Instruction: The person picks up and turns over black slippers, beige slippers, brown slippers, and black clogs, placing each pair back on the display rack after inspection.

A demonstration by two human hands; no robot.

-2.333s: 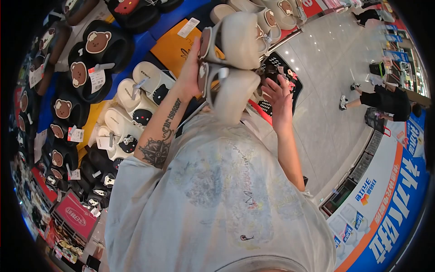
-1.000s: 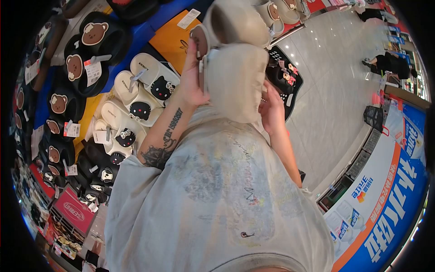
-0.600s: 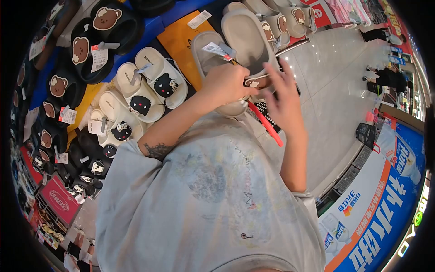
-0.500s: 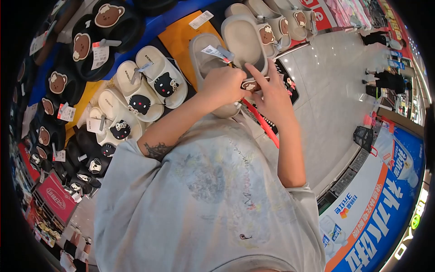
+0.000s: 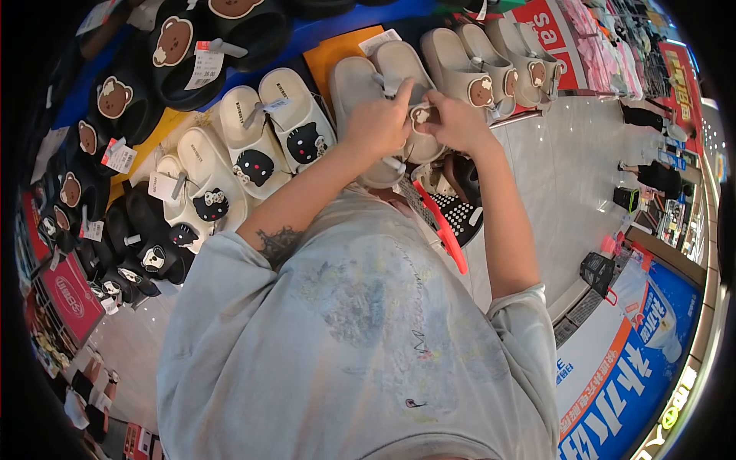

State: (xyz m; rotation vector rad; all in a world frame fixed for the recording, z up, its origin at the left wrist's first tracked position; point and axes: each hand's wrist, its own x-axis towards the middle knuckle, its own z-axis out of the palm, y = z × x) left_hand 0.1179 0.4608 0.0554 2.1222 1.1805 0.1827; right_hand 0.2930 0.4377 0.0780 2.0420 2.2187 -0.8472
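Observation:
A pair of grey-beige slippers lies side by side in front of me, one slipper (image 5: 355, 84) at the left and the other (image 5: 399, 61) at the right. My left hand (image 5: 381, 125) is curled on the pair near the straps, index finger pointing up along the right slipper. The fingers of my right hand (image 5: 458, 123) are closed at the right slipper's strap, beside its brown bear patch (image 5: 421, 115). A tag fastener hangs near the left slipper's heel. Both hands partly hide the straps.
Cream slippers with black cat faces (image 5: 254, 166) and black bear slippers (image 5: 172, 42) fill the left. More beige bear slippers (image 5: 481, 90) stand right of the pair, by a red sign (image 5: 540, 31). A red strap (image 5: 448, 238) hangs below. People (image 5: 652, 176) are far right.
The right slipper has dropped level with its mate and now lies beside it. My left hand has shifted up and right, its index finger stretched out. The view has turned slightly.

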